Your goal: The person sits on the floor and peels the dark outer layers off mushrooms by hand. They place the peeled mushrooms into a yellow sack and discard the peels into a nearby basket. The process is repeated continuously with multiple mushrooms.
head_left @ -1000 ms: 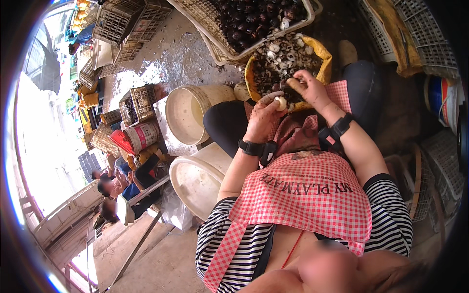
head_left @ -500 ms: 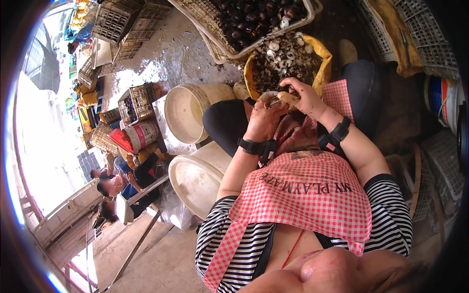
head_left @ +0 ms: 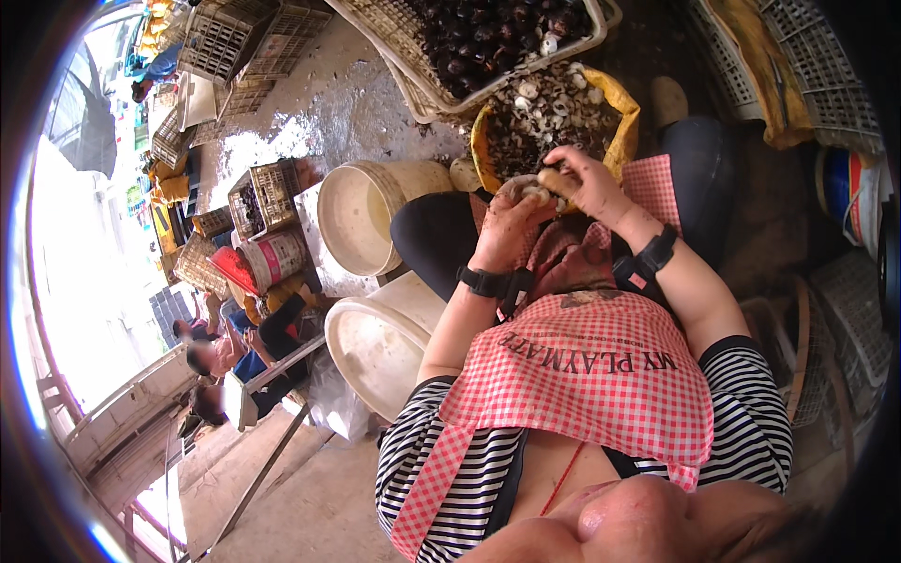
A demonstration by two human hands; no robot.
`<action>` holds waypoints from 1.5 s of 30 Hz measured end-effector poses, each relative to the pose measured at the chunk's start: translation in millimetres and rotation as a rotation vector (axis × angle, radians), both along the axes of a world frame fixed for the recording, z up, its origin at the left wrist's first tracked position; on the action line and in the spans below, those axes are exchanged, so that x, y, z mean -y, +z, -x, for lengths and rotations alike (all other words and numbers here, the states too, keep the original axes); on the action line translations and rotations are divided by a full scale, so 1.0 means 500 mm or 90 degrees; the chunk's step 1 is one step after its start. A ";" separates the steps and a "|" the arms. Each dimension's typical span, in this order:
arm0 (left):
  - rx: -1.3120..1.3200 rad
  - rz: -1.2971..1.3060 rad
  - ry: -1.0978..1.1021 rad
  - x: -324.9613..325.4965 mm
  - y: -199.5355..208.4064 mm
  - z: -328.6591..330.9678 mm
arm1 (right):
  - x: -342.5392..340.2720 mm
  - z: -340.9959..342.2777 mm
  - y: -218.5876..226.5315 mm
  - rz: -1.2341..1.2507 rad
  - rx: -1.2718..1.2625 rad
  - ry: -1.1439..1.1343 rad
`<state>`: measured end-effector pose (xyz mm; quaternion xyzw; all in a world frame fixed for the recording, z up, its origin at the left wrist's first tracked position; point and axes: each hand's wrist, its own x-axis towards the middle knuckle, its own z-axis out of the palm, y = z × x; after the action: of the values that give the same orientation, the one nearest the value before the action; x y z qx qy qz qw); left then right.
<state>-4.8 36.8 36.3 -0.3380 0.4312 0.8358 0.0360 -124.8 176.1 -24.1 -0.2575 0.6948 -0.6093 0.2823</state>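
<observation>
My left hand [head_left: 510, 218] is closed round a small whitish piece [head_left: 537, 193], which looks like a peeled water chestnut, mostly covered by the fingers. Against it, my right hand [head_left: 591, 188] is closed on what looks like a small peeling knife with a tan handle [head_left: 554, 180]; its blade is hard to make out. Both hands meet above my lap, at the near rim of a yellow sack [head_left: 622, 117]. Brown peelings and white scraps [head_left: 526, 127] fill that sack. Beyond it, a pale plastic crate [head_left: 511, 83] holds many dark, unpeeled water chestnuts [head_left: 488, 42].
Left of my knee are a white bucket [head_left: 343, 220] and a second pale tub [head_left: 366, 352]. Stacked crates [head_left: 258, 202] and a red-rimmed bucket [head_left: 272, 261] stand farther left, near other seated people [head_left: 225, 361]. More crates [head_left: 826, 56] are at the right.
The right hand has shifted slightly against the left, its fingers drawing in. The whitish piece in the left hand now shows more. The crate and sack stay put.
</observation>
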 end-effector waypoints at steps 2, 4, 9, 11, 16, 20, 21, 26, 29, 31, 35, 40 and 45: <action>-0.020 0.046 -0.029 -0.002 -0.006 -0.003 | 0.006 -0.003 -0.007 0.007 -0.061 0.016; -0.029 0.096 -0.062 -0.002 -0.002 0.001 | 0.002 0.015 -0.060 -0.092 -0.011 -0.047; -0.006 0.206 -0.076 -0.004 -0.009 -0.001 | 0.012 -0.005 -0.010 0.004 -0.102 0.035; -0.001 0.318 -0.138 0.002 -0.020 0.002 | 0.010 0.010 -0.050 -0.077 -0.043 -0.051; 0.037 0.338 -0.126 0.006 -0.032 -0.002 | 0.019 0.000 0.002 0.009 -0.066 0.023; 0.028 0.205 -0.101 0.012 -0.031 0.009 | 0.016 0.013 -0.174 -0.061 0.067 -0.156; 0.022 0.135 -0.074 0.018 -0.031 0.008 | 0.017 0.015 -0.166 -0.061 0.122 -0.161; -0.094 -0.225 0.055 0.093 -0.039 0.065 | 0.024 0.026 -0.160 -0.047 0.304 -0.147; -0.018 -0.062 0.062 0.173 -0.045 0.154 | 0.023 0.030 -0.159 -0.057 0.360 -0.147; 0.075 0.328 -0.096 0.206 0.002 0.250 | 0.018 0.027 -0.192 -0.011 0.309 -0.133; 0.090 1.067 -0.276 0.330 -0.091 0.364 | 0.022 0.018 -0.190 0.036 0.435 -0.103; 0.191 1.156 -0.369 0.352 -0.107 0.395 | 0.022 0.021 -0.156 -0.021 0.395 -0.091; 0.012 0.227 -0.063 0.288 -0.051 0.278 | 0.030 0.014 -0.212 0.034 0.257 -0.174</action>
<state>-143.8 -107.4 10.9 -0.3255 0.5882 0.7401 0.0206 -131.7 160.9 -130.2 -0.0415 0.6361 -0.6993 0.3235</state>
